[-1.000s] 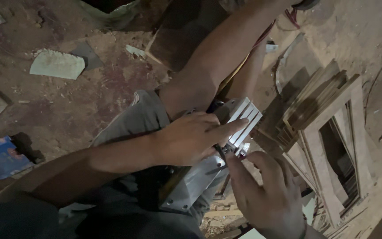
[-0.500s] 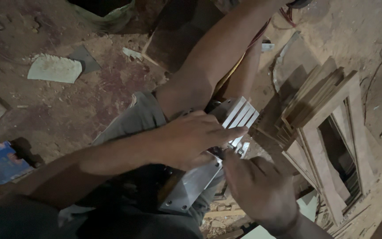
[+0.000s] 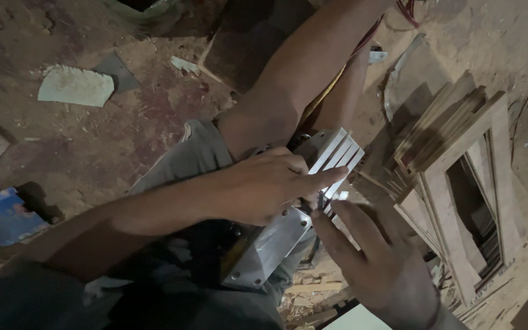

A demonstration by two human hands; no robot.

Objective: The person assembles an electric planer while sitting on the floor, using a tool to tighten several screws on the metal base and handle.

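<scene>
One metal tool (image 3: 276, 244) lies across the seated person's lap, a flat grey plate with a ribbed silver end of about four ridges; its long axis runs from lower left up to upper right, the ribbed end pointing toward a stack of wooden frames (image 3: 459, 183). Two hands work on it. The left hand (image 3: 270, 186) lies over the top, fingers loosely curled, forefinger stretched along the ribs. The right hand (image 3: 374, 256) comes up from below, fingers mostly open, tips touching the ribbed end; whether it grips, I cannot tell. One blue packet (image 3: 1, 217) and one pale scrap (image 3: 74, 87) lie on the dirt floor.
</scene>
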